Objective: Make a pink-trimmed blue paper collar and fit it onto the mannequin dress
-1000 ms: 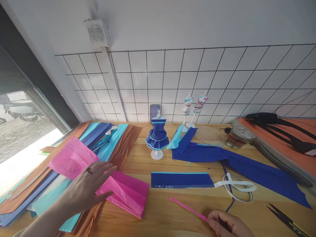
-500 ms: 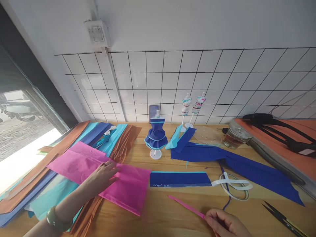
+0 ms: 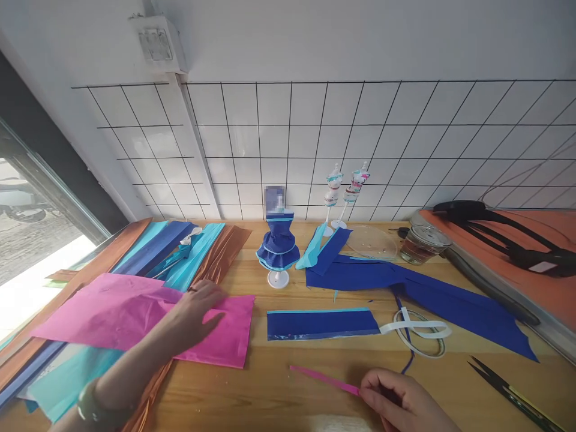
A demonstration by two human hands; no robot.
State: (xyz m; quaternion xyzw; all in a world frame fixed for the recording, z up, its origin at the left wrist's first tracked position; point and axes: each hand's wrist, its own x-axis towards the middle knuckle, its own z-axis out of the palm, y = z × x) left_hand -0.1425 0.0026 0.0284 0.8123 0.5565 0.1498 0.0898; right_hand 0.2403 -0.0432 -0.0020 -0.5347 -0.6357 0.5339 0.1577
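**Two hands, lots of crinkly tissue paper**

Left hand (image 3: 198,312) lies flat, fingers spread open, pressing on a big pink tissue sheet (image 3: 135,315) that's thin, slightly wrinkled and roughly rectangular, spread over the stack of brown, teal and blue sheets (image 3: 180,255) at the left of the wooden tabletop (image 3: 279,390). Right hand (image 3: 398,405) has its fingers pinched shut on one end of a narrow pink paper strip (image 3: 321,378), lying flat near the front edge. Just behind it sits a dark blue rectangle with a teal border (image 3: 321,323), and farther back a tiny ruffled blue dress on a white stand (image 3: 276,249).
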